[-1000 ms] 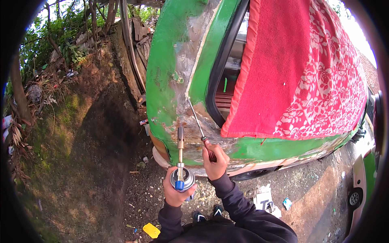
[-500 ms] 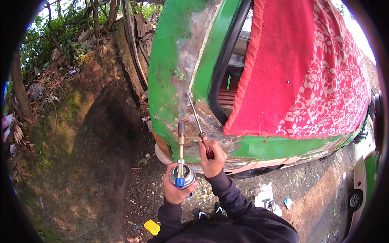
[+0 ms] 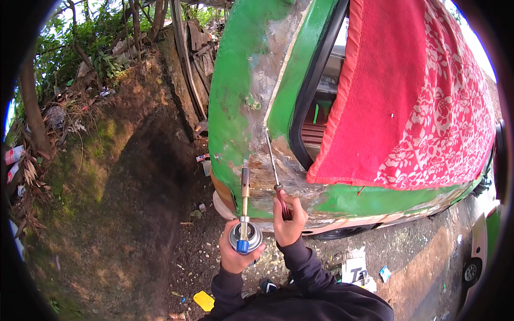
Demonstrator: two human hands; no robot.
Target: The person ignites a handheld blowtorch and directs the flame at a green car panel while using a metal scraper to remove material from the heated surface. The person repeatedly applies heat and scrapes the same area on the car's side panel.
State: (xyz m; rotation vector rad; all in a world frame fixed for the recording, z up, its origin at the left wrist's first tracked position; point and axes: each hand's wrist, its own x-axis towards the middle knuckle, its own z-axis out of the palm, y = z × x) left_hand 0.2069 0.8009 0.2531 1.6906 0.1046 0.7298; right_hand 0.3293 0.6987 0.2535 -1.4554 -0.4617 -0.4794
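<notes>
Left grip [image 3: 234, 261] wrapped round canister of gas torch [image 3: 244, 219]; burner tube sticks out ahead of it toward worn green car body [image 3: 230, 101]. Right grip [image 3: 289, 220] holds dark red handle of screwdriver-like tool [image 3: 274, 168]; shaft points forward, tip at pale strip's [image 3: 278, 85] lower end, contact unclear.

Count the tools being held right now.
2: a blowtorch in the left hand, and a slim, red-handled metal tool in the right hand, pointing toward the green vehicle. Anything beneath either hand would be hidden.
</notes>
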